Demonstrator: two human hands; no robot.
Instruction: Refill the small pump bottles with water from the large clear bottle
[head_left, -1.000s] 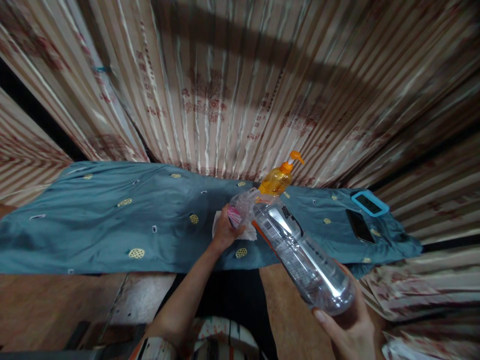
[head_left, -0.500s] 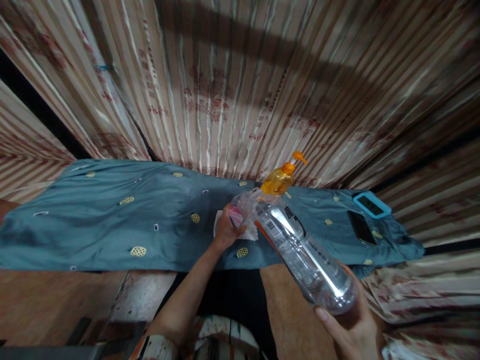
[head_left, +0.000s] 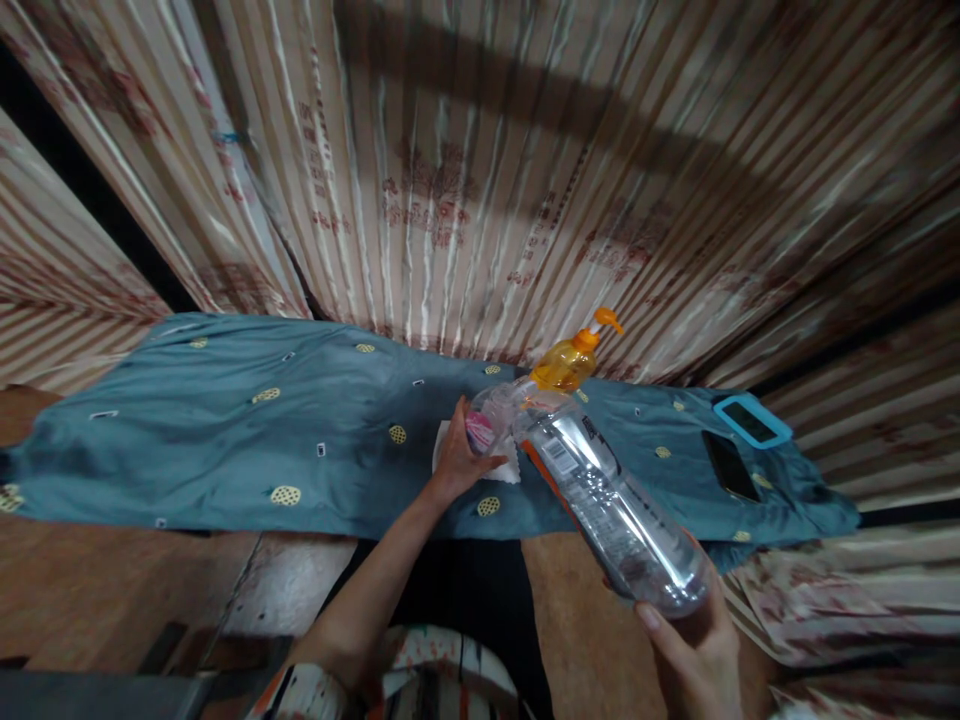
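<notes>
Above the cloth-covered bench [head_left: 225, 450], large clear bottle [head_left: 607, 500] slanting, base gripped in right hand [head_left: 694, 655] near the body, neck pointing forward-left to small clear bottle [head_left: 491, 420] clasped by left hand [head_left: 457, 460] over white tissue [head_left: 504, 470]. Orange pump bottle [head_left: 566, 362] just behind.

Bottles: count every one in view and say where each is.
3. A large clear bottle tilted in the right hand; a small clear bottle in the left hand; an orange pump bottle behind them.
</notes>
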